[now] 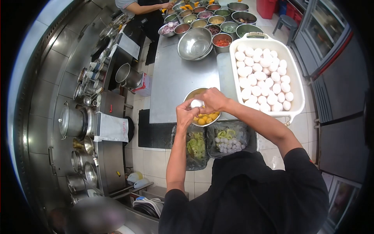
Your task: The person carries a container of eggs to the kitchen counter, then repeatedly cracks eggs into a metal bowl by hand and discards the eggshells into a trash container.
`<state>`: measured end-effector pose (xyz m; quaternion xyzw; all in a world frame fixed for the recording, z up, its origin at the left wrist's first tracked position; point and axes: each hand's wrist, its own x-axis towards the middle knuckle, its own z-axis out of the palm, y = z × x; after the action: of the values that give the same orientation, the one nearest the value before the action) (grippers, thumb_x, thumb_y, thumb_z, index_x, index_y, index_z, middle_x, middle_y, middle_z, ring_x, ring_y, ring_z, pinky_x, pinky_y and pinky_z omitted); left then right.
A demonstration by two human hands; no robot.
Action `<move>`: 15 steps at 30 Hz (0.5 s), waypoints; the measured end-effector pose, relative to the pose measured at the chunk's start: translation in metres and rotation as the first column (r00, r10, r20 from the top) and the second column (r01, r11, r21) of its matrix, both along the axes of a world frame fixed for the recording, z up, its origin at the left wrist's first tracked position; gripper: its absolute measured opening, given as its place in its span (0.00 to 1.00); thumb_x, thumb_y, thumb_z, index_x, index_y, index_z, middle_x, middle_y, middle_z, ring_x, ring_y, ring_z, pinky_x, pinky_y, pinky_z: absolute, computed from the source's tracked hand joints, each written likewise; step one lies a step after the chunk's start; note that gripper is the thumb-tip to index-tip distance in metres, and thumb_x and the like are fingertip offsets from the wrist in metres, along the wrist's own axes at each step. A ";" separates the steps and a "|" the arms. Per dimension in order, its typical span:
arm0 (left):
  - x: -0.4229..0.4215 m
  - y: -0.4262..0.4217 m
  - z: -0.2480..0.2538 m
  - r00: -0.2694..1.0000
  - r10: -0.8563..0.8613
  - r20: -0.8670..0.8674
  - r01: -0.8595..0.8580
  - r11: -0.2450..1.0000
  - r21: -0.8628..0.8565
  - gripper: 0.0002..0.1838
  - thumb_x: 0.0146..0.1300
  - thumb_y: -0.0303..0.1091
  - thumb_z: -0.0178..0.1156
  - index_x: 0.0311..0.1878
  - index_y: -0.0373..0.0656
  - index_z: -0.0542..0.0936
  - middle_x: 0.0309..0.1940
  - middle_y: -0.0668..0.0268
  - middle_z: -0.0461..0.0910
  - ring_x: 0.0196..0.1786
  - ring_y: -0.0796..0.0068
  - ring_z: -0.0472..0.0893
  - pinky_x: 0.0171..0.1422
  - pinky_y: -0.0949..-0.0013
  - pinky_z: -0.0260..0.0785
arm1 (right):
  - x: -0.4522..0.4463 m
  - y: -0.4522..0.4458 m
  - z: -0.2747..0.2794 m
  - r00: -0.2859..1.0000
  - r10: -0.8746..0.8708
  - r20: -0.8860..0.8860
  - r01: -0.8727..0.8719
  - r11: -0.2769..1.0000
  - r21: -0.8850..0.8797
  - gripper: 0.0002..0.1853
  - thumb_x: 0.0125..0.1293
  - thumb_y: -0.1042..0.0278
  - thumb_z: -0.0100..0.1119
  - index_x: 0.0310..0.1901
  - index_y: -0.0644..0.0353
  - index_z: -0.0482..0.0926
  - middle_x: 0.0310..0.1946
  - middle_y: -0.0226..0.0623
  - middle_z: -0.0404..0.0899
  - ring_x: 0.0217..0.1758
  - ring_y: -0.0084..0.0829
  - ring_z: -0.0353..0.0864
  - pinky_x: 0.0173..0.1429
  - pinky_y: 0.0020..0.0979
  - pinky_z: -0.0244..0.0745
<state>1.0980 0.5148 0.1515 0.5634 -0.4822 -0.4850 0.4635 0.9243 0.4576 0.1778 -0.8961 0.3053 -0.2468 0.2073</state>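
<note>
A white egg (197, 103) is held over a metal bowl (189, 94) that has several yellow yolks (205, 118) in it. My left hand (186, 113) has its fingers wrapped round the egg from the left. From the right, my right hand (212, 100) closes its fingers on the same egg. Whether the shell is cracked cannot be made out. To the right of the bowl stands a white basket (298, 84) full of white eggs (265, 80).
Below the table edge, lined bins hold green leaves (196, 148) and shells (230, 145). Metal bowls (194, 43) and several filled containers (222, 42) stand at the table's far end, near another person's arm (146, 7). A stove counter with pots (71, 121) is at left.
</note>
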 end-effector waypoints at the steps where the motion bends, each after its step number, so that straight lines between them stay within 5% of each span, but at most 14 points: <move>1: -0.001 0.000 0.001 1.000 0.003 0.003 -0.003 1.000 -0.002 0.23 0.50 0.19 0.58 0.53 0.25 0.80 0.30 0.62 0.83 0.24 0.80 0.78 0.27 0.76 0.72 | 0.000 -0.001 -0.002 1.000 0.010 0.000 -0.010 1.000 -0.001 0.24 0.44 0.55 0.66 0.44 0.57 0.84 0.27 0.47 0.83 0.31 0.50 0.83 0.39 0.46 0.79; 11: 0.006 -0.013 -0.006 0.976 -0.030 0.216 0.030 1.000 0.004 0.24 0.49 0.20 0.58 0.53 0.25 0.80 0.30 0.62 0.83 0.26 0.80 0.79 0.28 0.76 0.71 | 0.002 -0.006 -0.013 0.999 -0.001 -0.038 -0.002 0.998 -0.070 0.24 0.43 0.59 0.66 0.45 0.58 0.82 0.33 0.45 0.84 0.32 0.49 0.83 0.38 0.45 0.79; 14: 0.020 -0.017 -0.015 0.967 -0.037 0.253 0.062 0.994 -0.088 0.25 0.49 0.21 0.58 0.54 0.28 0.81 0.31 0.60 0.84 0.26 0.76 0.80 0.30 0.74 0.73 | -0.005 -0.012 -0.011 1.000 0.017 0.010 -0.017 0.997 -0.077 0.23 0.43 0.61 0.65 0.45 0.58 0.82 0.33 0.44 0.84 0.32 0.49 0.83 0.38 0.46 0.79; 15: 0.023 -0.016 -0.018 0.912 -0.025 0.410 0.108 0.977 -0.181 0.25 0.49 0.22 0.58 0.54 0.29 0.81 0.31 0.59 0.84 0.26 0.75 0.81 0.31 0.73 0.73 | -0.008 -0.014 -0.009 1.000 0.027 -0.002 -0.027 0.995 -0.096 0.23 0.43 0.62 0.65 0.45 0.58 0.82 0.33 0.44 0.84 0.33 0.49 0.83 0.39 0.46 0.79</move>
<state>1.1212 0.4984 0.1337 0.5853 -0.6332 -0.3221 0.3908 0.9166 0.4434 0.1686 -0.9091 0.2811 -0.2579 0.1673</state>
